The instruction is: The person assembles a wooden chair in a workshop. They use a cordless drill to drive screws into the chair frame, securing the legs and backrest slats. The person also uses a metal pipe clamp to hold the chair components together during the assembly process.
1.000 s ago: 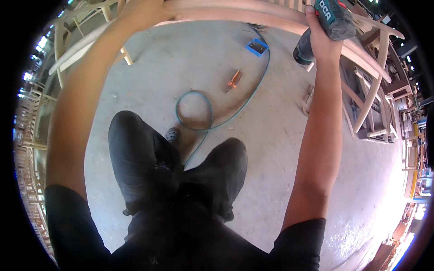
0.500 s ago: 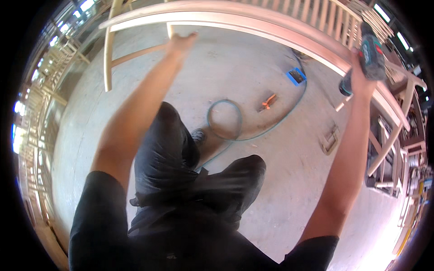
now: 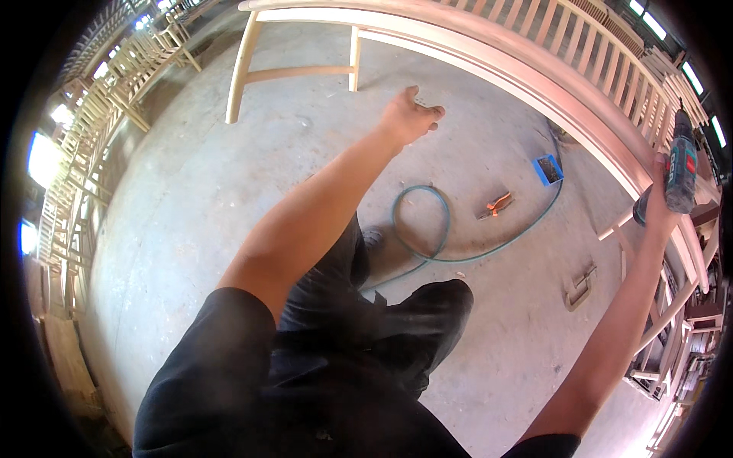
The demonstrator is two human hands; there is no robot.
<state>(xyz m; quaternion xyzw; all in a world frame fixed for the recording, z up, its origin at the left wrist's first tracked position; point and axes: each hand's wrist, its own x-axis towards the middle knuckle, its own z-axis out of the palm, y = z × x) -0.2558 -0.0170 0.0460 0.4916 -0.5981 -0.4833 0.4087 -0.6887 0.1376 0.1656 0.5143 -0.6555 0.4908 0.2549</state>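
At the right, my right hand (image 3: 658,204) is wrapped round a dark green and black cordless drill (image 3: 680,169), its nose pointing away from me. The drill is by the right end of a long pale wooden bench (image 3: 473,47) with a slatted back. My left hand (image 3: 412,118) reaches out over the floor, fingers apart and nothing in it, just short of the bench's front edge. Below it a green hose (image 3: 395,217) lies in a loop. Orange-handled pliers (image 3: 496,205) rest to the right of the loop.
A small blue box (image 3: 548,170) with dark contents stands on the concrete floor beside the hose. A metal clamp (image 3: 580,288) lies at the right. Stacked wooden furniture frames (image 3: 84,168) line the left side. More wooden frames (image 3: 663,343) stand at the right edge.
The view has shifted, so the floor items appear further right and lower. My left hand has moved right along the bench front. The drill stays in my right hand.
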